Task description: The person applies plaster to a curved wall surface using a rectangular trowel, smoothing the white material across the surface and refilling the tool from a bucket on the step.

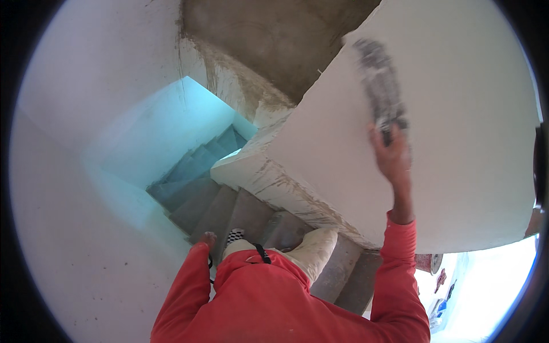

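Observation:
My right hand [388,150] is closed on the lower end of a long, plaster-smeared dark float [374,74], blurred, held at the pale smooth wall [469,131] on the right. My left hand [206,240], dusted with white, hangs low beside my leg above the stairs; its fingers are too small and foreshortened to read. The wall's lower edge [297,188] is rough and streaked with brown.
Concrete steps [200,206] wind down to the left beneath me, with my checkered shoe [234,235] on one. A white wall [68,188] bounds the left. Above is a brown unfinished surface [257,40]. A stained bucket [428,262] sits at the lower right.

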